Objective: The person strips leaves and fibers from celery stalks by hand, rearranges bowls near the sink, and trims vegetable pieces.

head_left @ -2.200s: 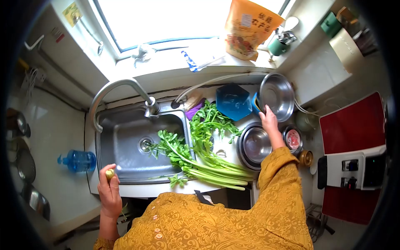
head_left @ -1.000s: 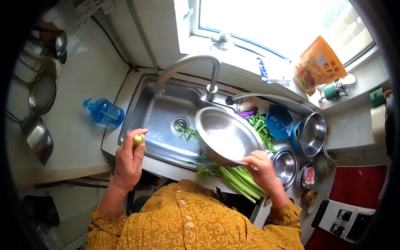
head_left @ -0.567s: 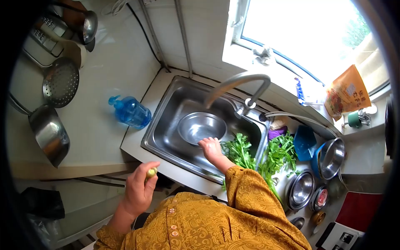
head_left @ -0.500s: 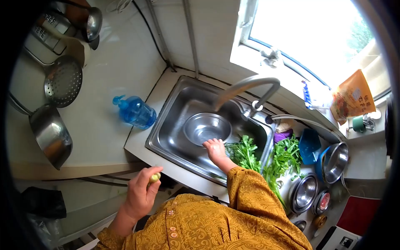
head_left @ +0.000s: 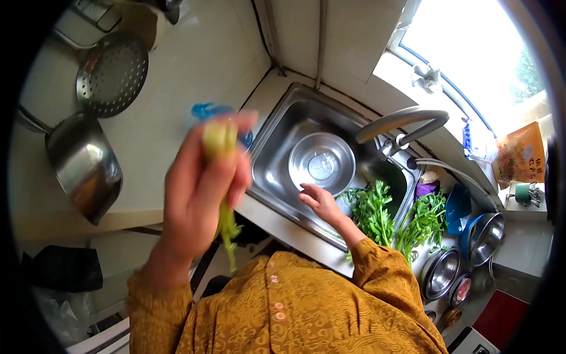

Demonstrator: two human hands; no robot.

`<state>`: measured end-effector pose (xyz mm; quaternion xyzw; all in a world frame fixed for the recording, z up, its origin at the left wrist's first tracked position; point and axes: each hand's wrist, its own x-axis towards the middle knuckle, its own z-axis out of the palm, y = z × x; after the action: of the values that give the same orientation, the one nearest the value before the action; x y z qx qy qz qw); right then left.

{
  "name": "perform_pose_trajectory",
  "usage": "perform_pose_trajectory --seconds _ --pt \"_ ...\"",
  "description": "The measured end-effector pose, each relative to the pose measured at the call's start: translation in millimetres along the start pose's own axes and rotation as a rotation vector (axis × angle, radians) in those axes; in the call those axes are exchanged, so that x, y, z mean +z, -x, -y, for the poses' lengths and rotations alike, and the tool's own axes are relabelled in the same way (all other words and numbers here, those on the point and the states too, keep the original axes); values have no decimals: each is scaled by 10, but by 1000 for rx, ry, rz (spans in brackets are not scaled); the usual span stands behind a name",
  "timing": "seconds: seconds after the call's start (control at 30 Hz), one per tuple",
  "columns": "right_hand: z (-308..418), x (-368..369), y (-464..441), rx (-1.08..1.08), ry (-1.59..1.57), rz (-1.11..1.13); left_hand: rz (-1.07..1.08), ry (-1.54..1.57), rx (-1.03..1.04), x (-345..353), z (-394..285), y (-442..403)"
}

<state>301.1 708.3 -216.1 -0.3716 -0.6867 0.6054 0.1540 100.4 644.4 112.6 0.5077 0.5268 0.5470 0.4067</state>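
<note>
Raised close to the camera, my left hand [head_left: 197, 189] is closed around a celery stalk [head_left: 227, 227]. Its pale base [head_left: 218, 137] shows above the fingers, blurred, and thin leafy ends hang below. My right hand [head_left: 321, 203] is over the near side of the steel sink [head_left: 271, 138], fingers loosely bent and apart, with nothing visible in them. Just beyond its fingertips stands a round metal bowl [head_left: 300, 156] inside the sink. Leafy celery [head_left: 374, 209] lies at the sink's right end, beside my right wrist.
A curved faucet [head_left: 407, 121] arches over the sink. More greens [head_left: 427, 218], metal bowls [head_left: 442, 274] and a blue container [head_left: 458, 209] crowd the right counter. My left hand partly hides a blue pump bottle [head_left: 206, 110]. A skimmer [head_left: 112, 74] and pan [head_left: 85, 162] hang at left.
My left hand has risen toward the camera with the stalk, now showing its leafy ends. My right hand has drawn back slightly from the bowl. The view has shifted left.
</note>
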Motion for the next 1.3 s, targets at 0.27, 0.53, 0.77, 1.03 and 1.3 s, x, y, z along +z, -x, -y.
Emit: perform_pose_trajectory --seconds 0.27,0.53,0.77,1.03,1.3 --pt "1223 132 288 -105 -625 206 -169 526 -131 119 902 -1032" --pt "971 241 108 -240 -324 -309 85 101 113 726 887 -1012" --pt "510 8 860 -51 -61 -386 456 -857 477 1041 1000 -723" --pt "-12 -59 1996 251 96 -559 789 -1091 64 1521 2723 -268" --pt "-59 -395 2789 265 441 -836 689 -1268 160 1664 3505 -771"
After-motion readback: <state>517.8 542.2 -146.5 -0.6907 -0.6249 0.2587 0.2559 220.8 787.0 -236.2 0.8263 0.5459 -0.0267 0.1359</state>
